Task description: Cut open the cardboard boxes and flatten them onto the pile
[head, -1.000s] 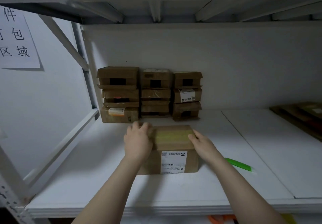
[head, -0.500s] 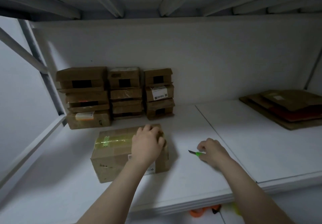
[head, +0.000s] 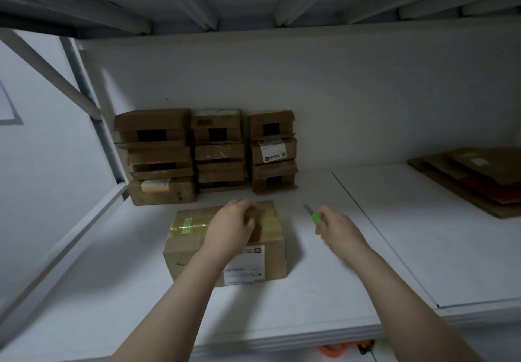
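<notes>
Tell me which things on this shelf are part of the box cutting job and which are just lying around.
Job: taped brown cardboard box under the left hand; green-handled utility knife in the right hand; stacked brown cardboard boxes at the back; flattened cardboard pile, right.
Lying about: orange object below the white shelf; white paper sheet at far left.

1. Cardboard box point(head: 186, 251): brown.
2. Tape point(head: 187, 225) across the box top: yellowish and clear, printed with a green lattice pattern.
3. Label point(head: 245, 265) on the box front: white with black print.
4. Knife point(head: 313, 215): bright green handle, grey blade.
5. Shelf point(head: 310, 291): white.
6. Stacked boxes point(head: 203, 153): brown, several with black rectangles.
7. Flattened pile point(head: 479, 175): brown with a red layer.
</notes>
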